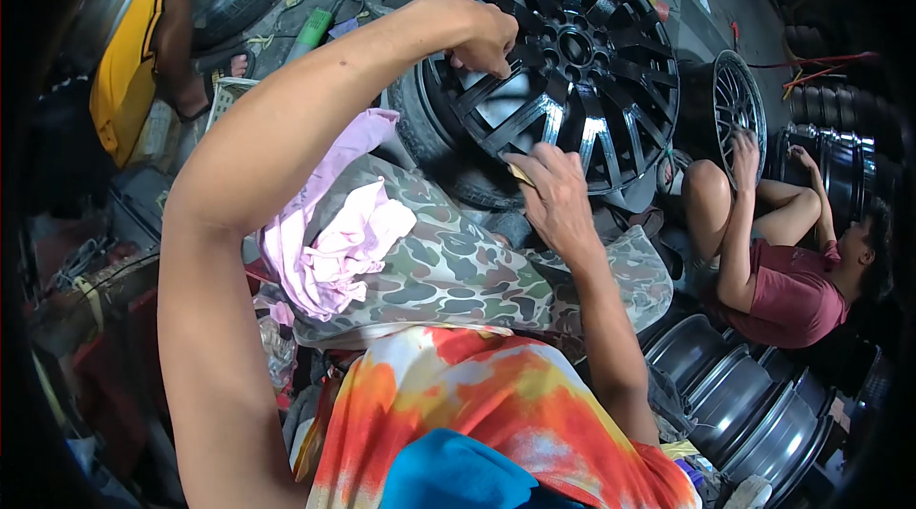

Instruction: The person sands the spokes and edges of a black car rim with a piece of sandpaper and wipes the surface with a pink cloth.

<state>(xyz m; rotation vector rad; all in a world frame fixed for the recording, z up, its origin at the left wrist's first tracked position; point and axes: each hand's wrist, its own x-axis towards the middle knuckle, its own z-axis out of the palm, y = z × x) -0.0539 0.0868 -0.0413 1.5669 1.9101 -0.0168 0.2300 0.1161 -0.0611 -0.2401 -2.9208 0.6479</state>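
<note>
A glossy black multi-spoke wheel [572, 49] rests tilted on a black tire [429, 148] in front of me. My left hand [482, 41] reaches over from the left, its fingers curled onto the wheel's upper-left spokes. My right hand [553, 189] is at the wheel's lower edge, closed on a small yellowish pad [521, 174] that is mostly hidden by the fingers. A crumpled pink cloth [343, 242] lies on my camouflage-clad leg [458, 270], beside my left forearm.
A person in maroon [797, 299] sits at right, hands at another wheel [735, 94]. Stacked rims [735, 404] lie lower right. At left are a person's yellow garment [124, 89], a tire [253, 13] and a green tool [313, 30]. Red hoses [849, 59] run at upper right.
</note>
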